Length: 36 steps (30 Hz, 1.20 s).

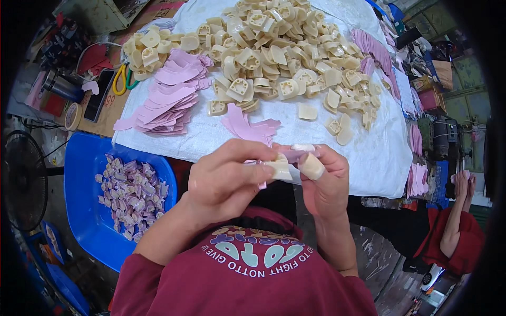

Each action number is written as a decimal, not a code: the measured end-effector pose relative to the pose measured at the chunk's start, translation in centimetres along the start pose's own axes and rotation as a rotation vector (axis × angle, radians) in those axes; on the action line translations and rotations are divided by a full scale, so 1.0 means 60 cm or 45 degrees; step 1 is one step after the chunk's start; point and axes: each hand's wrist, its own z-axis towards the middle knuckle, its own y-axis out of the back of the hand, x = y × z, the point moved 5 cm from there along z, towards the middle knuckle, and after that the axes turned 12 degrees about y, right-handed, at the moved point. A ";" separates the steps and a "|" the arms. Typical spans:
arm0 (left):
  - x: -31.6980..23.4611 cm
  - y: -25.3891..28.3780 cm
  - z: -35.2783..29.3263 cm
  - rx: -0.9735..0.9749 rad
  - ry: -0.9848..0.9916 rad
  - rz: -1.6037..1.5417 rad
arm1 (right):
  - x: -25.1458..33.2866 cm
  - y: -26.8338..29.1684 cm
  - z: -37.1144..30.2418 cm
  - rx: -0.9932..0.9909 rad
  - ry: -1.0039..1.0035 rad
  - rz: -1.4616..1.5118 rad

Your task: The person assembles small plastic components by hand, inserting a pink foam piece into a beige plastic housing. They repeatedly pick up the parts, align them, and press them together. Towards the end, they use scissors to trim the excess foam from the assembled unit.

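In front of my chest, my left hand (221, 176) pinches a cream plastic shoe heel (281, 169) between thumb and fingers. My right hand (328, 187) is closed on a pink cover strip (296, 156) that lies against the heel. Pale finger covers wrap the right thumb and a fingertip, and the fingers hide part of the heel. Just beyond my hands, a few loose pink strips (250, 126) lie on the white cloth (184, 143). A fanned stack of pink strips (168, 102) is to their left. Behind them spreads a large heap of cream heels (274, 52).
On the left, a blue tub (84, 195) holds many pink-covered heels (132, 197). Scissors (120, 79), a phone (100, 95) and a tape roll (73, 116) lie at the table's left. A fan (26, 179) stands at far left. Another person (453, 231) works at the right.
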 end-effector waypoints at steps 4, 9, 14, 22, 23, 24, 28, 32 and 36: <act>-0.014 0.001 0.005 0.084 0.022 0.201 | 0.019 -0.004 -0.008 -0.052 -0.048 0.034; -0.001 -0.020 0.007 0.081 0.014 0.389 | 0.027 -0.016 -0.006 -0.107 -0.041 -0.329; 0.028 -0.037 0.006 -0.023 0.062 0.495 | 0.018 -0.029 0.000 0.025 0.050 -0.776; 0.054 -0.034 0.006 -0.224 0.271 0.217 | -0.005 -0.008 -0.001 -0.128 0.139 -0.676; 0.053 -0.036 0.005 -0.195 0.263 0.270 | -0.009 -0.006 0.000 -0.089 0.121 -0.727; 0.053 -0.036 0.003 -0.164 0.254 0.322 | -0.013 -0.004 0.002 -0.051 0.103 -0.778; 0.051 -0.047 0.000 -0.068 0.357 0.425 | -0.007 -0.013 0.012 0.159 0.193 -1.303; 0.069 -0.037 0.002 -0.091 0.434 0.171 | -0.017 0.022 0.017 0.093 0.017 -0.668; 0.083 -0.036 0.000 0.014 0.664 -0.379 | 0.002 0.017 0.019 0.188 0.146 -0.469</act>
